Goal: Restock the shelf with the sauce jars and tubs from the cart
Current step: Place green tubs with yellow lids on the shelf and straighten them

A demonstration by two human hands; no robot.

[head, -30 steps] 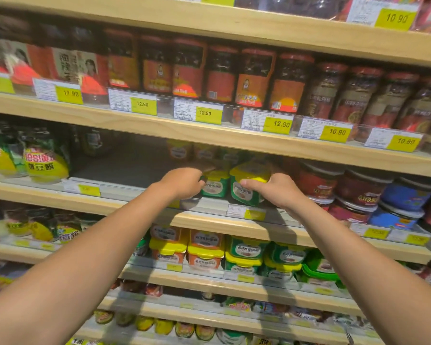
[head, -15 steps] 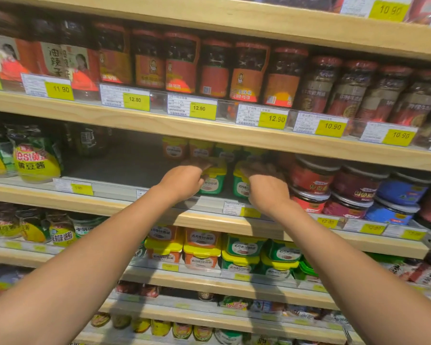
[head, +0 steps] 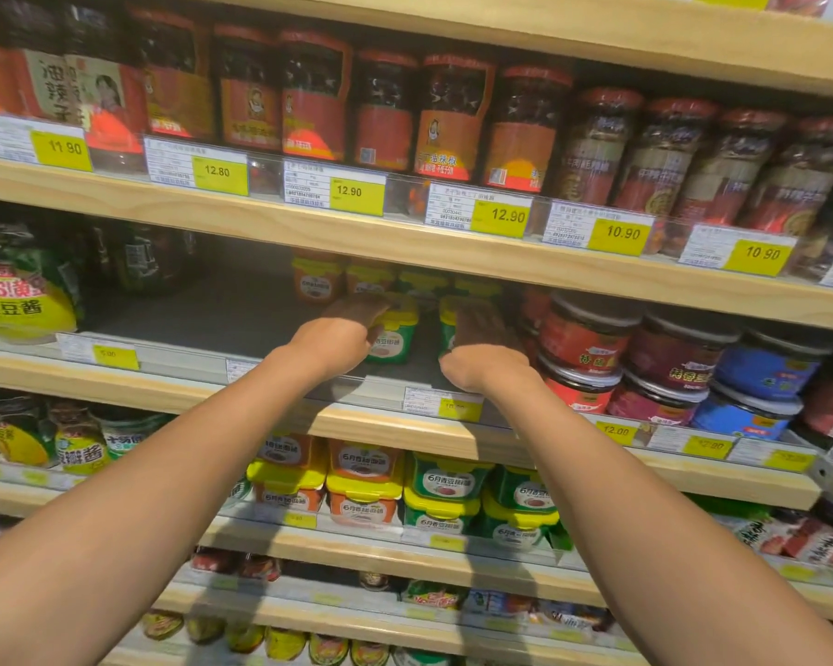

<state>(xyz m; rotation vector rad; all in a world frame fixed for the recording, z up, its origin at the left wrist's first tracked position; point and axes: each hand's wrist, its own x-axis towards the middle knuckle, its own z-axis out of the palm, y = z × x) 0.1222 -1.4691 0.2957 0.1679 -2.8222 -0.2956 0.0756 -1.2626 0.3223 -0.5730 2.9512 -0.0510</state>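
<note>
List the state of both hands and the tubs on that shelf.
left hand, grips left green tub over its lid
right hand, grips right green tub over its lid
left green tub, upright, held
right green tub, upright, held
orange tubs, upright at the back, untouched
red tubs, stacked in twos

Shelf count, my reach
Hands: 2, my left hand (head: 330,346) and right hand (head: 482,362). Green tubs (head: 393,338) in my grip: 2. Orange tubs (head: 314,281) behind them, 12 o'clock: 2. Blue tubs (head: 765,372), 3 o'clock: 2.

The left hand (head: 330,348) and right hand (head: 484,365) now reach deeper onto the shelf (head: 366,420), moving the green tubs (head: 391,336) farther back.
</note>
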